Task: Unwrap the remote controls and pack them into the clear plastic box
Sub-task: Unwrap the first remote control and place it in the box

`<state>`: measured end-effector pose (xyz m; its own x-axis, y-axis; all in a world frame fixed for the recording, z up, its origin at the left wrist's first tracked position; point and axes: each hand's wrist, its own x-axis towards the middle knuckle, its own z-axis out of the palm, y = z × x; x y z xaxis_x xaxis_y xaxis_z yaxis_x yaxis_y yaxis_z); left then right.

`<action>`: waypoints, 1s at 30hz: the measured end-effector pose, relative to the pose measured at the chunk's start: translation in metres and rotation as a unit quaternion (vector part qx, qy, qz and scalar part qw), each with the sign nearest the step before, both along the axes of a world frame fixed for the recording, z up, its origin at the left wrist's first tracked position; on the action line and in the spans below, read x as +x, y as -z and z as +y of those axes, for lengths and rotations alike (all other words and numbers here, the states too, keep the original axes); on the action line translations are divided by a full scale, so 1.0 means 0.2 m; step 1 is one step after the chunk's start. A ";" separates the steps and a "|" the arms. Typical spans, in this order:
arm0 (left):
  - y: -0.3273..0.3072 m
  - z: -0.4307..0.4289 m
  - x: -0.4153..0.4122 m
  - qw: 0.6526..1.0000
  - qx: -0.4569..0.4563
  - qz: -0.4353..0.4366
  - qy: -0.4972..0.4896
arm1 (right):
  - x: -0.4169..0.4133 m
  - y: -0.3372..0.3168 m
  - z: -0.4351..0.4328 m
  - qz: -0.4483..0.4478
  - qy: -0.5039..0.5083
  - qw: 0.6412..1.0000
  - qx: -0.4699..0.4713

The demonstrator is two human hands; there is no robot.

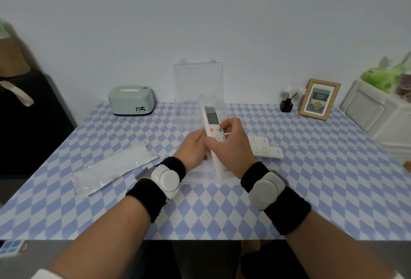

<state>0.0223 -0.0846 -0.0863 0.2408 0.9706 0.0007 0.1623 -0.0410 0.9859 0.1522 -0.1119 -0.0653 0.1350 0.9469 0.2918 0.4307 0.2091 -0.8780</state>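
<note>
A white remote control (213,120) with a grey screen and orange and green buttons is held upright over the table's middle, a clear wrapper around its upper end. My left hand (194,148) grips its left side low down. My right hand (230,143) grips it from the right, fingers near the green button. Behind it stands the clear plastic box (198,83) with its lid raised against the wall. Two more white remotes (265,148) lie side by side on the table to the right of my right hand.
An empty clear wrapper (111,167) lies on the checkered tablecloth at the left. A mint tissue box (131,100) sits at the back left. A black vase with flowers (287,103), a framed picture (319,99) and a white crate (378,114) stand at the back right.
</note>
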 end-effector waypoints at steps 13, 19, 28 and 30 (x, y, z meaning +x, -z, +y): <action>-0.05 0.01 -0.06 0.995 -0.004 0.093 0.036 | 0.02 0.05 -0.02 -0.111 0.040 0.984 0.132; -0.11 0.01 -0.15 0.980 -0.047 -0.049 0.188 | 0.03 0.05 -0.01 -0.105 0.026 0.986 0.123; -0.19 0.13 -0.04 0.963 -0.028 -0.233 -0.130 | -0.04 0.11 -0.05 -0.107 -0.013 0.990 0.091; -0.16 0.14 -0.03 0.958 -0.047 -0.236 -0.155 | -0.05 0.11 -0.06 -0.099 -0.013 0.992 0.081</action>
<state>0.0161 -0.0566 -0.0551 -0.0653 0.9965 -0.0516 -0.3131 0.0286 0.9493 0.1424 -0.1230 -0.0878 0.0354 0.8877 0.4591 0.5841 0.3543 -0.7303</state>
